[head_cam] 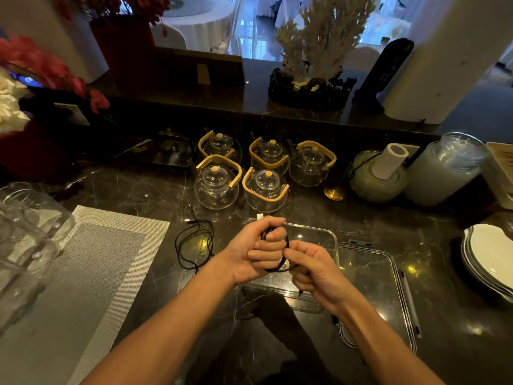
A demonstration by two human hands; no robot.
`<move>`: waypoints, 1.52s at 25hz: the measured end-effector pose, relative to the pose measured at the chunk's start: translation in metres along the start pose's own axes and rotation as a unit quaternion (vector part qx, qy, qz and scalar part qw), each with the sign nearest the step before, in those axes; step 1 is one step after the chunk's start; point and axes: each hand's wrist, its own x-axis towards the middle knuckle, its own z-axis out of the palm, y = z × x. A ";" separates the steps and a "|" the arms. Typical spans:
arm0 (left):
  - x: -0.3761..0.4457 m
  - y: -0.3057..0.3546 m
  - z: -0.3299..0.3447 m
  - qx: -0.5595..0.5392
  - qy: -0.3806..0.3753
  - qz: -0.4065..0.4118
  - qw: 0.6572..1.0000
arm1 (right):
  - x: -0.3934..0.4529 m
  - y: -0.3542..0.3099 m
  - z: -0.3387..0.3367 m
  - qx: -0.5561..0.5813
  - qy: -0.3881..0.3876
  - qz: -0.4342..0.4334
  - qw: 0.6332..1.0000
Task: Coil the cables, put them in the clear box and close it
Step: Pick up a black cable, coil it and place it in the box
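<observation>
— How far along are you?
— The clear box (327, 234) sits open under my hands, its lid (388, 287) off at three o'clock.
— And the cables?
— My left hand (255, 254) and right hand (313, 269) are both clenched around one black cable (277, 269), half-coiled. A loose cable (194, 243) waits at nine o'clock.

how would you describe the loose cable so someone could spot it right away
On the dark marble counter, look between the grey woven placemat and the clear box. The loose cable lies there in an untidy black tangle, unlike the coiled cable held in the hands.
</observation>
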 end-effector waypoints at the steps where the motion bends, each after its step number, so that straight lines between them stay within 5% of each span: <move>1: 0.000 0.000 0.000 0.008 0.016 -0.001 1.000 | 0.001 0.000 0.002 -0.012 0.006 -0.002 1.000; 8: 0.003 0.006 0.016 0.192 0.231 0.012 0.954 | 0.003 0.000 0.009 -0.106 0.050 -0.028 0.993; 18: 0.006 -0.002 0.018 0.363 0.368 0.168 0.840 | 0.004 -0.010 0.018 -0.186 0.092 -0.084 0.975; 20: 0.005 -0.001 0.013 0.323 0.360 0.179 0.857 | 0.006 -0.010 0.012 -0.190 0.097 -0.076 0.974; 24: 0.011 -0.008 -0.002 0.088 0.271 0.127 0.950 | 0.008 -0.006 0.004 -0.198 0.069 -0.029 0.977; 28: 0.010 -0.002 -0.012 -0.001 0.225 0.105 0.969 | -0.003 -0.006 -0.019 -0.203 -0.012 0.016 0.979; 30: 0.009 0.002 -0.011 -0.038 0.209 0.108 0.971 | -0.014 -0.003 -0.033 -0.140 -0.061 0.018 0.988; 32: 0.010 0.004 -0.008 -0.067 0.211 0.115 0.968 | -0.023 0.002 -0.043 0.049 -0.103 0.008 0.993; 35: 0.013 0.002 -0.001 -0.086 0.223 0.123 0.963 | -0.026 0.010 -0.053 0.347 -0.146 -0.033 0.926; 38: 0.018 0.000 0.005 -0.065 0.247 0.135 0.957 | -0.018 0.009 -0.044 0.391 -0.071 -0.051 0.916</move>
